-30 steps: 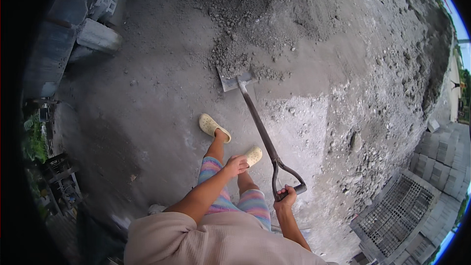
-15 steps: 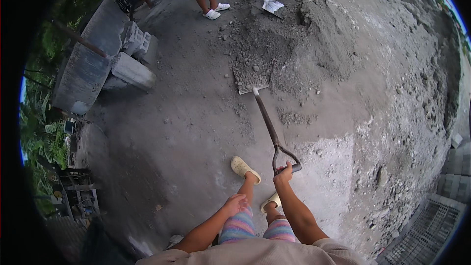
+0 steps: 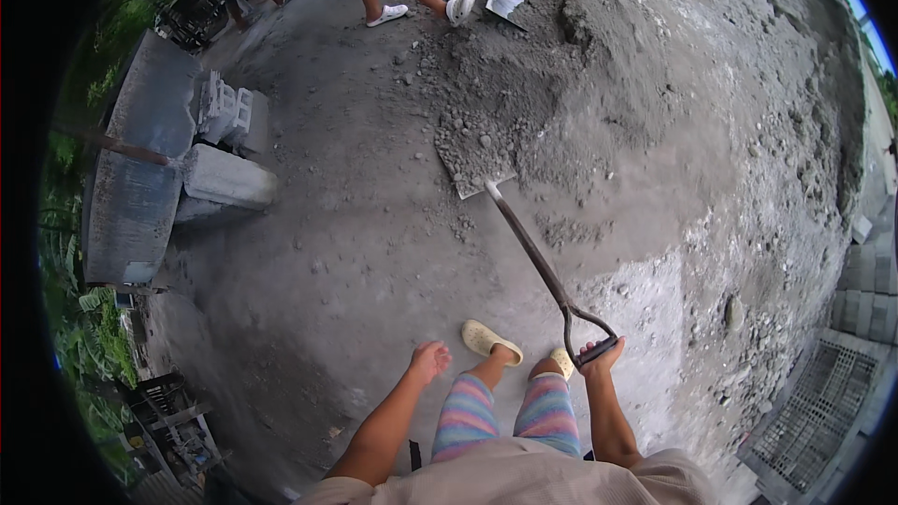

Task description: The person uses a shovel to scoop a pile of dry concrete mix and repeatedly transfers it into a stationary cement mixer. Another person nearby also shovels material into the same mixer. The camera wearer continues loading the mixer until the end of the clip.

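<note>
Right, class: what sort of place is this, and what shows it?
Probably an outdoor building yard or block-making site: there is a heap of grey gravel, a shovel with its blade at the edge, and stacked grey blocks on the right.

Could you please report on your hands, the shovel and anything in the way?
Right hand grips shovel; left hand empty. Blade partly covered by grey gravel. Second shovel and co-worker's foot farther ahead.

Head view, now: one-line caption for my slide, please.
Right hand grips the shovel, its blade at the edge of the grey heap; left hand holds nothing.
</note>
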Demonstrator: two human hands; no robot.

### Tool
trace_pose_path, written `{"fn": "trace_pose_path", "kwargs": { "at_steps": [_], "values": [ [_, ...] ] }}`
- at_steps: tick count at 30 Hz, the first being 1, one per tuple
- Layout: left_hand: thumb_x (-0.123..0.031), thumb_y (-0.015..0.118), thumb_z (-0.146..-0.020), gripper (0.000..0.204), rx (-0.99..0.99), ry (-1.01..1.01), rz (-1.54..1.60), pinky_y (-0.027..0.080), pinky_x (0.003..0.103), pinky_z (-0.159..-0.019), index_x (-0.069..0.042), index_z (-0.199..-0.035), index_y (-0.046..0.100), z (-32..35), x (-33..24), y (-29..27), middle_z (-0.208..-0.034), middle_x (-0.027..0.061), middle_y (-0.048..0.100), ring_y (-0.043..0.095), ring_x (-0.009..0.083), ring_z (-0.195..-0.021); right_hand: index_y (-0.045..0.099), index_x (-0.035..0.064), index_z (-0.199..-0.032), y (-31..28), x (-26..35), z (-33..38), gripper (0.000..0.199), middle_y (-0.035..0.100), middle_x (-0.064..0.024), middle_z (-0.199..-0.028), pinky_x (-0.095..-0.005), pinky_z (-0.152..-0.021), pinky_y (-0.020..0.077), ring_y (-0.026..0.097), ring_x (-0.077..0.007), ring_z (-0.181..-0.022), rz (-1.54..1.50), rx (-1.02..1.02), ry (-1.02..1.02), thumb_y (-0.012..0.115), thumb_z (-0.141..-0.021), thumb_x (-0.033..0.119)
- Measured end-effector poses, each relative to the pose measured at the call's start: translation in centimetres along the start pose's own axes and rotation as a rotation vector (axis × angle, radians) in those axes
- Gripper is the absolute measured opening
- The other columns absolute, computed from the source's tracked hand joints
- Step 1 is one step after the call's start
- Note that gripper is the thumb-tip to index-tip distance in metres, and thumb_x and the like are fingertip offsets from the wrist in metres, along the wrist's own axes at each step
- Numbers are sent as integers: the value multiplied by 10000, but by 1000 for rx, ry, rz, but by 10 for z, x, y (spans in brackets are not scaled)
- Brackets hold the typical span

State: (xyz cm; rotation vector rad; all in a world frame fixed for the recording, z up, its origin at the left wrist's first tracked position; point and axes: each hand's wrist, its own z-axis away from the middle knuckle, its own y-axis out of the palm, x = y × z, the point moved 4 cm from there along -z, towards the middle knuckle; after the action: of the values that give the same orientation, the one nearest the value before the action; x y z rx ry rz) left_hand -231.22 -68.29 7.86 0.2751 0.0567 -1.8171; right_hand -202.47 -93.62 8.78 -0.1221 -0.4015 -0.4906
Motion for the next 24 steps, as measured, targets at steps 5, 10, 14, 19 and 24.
{"fn": "trace_pose_path", "kwargs": {
  "at_steps": [5, 10, 14, 19, 24],
  "values": [
    [-218, 543, -723, 207, 23, -2, -169, 409, 290, -525, -117, -881, 454, -35, -94, 46, -747, 13, 526, 535, 155, -636, 379, 121, -713, 11, -28, 16, 521, 366, -15, -572, -251, -423, 299, 360, -131, -474, -59, -159, -38, 371, -657, 639],
    [-244, 544, -718, 222, 85, 33, -538, 407, 283, -552, -116, -881, 464, -75, -159, 137, -755, 4, 525, 529, 133, -646, 359, 114, -687, 19, -38, 35, 443, 342, -2, -594, -239, -395, 280, 352, -110, -472, -80, -312, -71, 373, -722, 556],
    [-244, 567, -708, 264, 209, -3, -703, 423, 314, -615, -100, -899, 454, -114, -185, 191, -805, 18, 513, 524, 153, -696, 350, 124, -683, 12, -49, 26, 476, 334, 5, -574, -245, -395, 285, 340, -113, -455, -53, -406, -26, 367, -695, 600],
    [-318, 593, -668, 328, 121, -183, -603, 426, 350, -629, -82, -872, 491, -206, -160, 212, -738, 16, 478, 488, 152, -657, 354, 110, -651, 21, -34, 32, 550, 347, -4, -513, -246, -350, 283, 344, -129, -392, -19, -516, -79, 338, -674, 659],
    [-441, 613, -635, 487, 162, -321, -431, 418, 380, -672, -87, -917, 435, -303, -131, 210, -847, 69, 489, 506, 241, -771, 397, 108, -711, 62, -36, 70, 481, 406, -18, -533, -300, -409, 342, 395, -150, -450, -49, -571, -24, 431, -674, 586]
  ]
}}
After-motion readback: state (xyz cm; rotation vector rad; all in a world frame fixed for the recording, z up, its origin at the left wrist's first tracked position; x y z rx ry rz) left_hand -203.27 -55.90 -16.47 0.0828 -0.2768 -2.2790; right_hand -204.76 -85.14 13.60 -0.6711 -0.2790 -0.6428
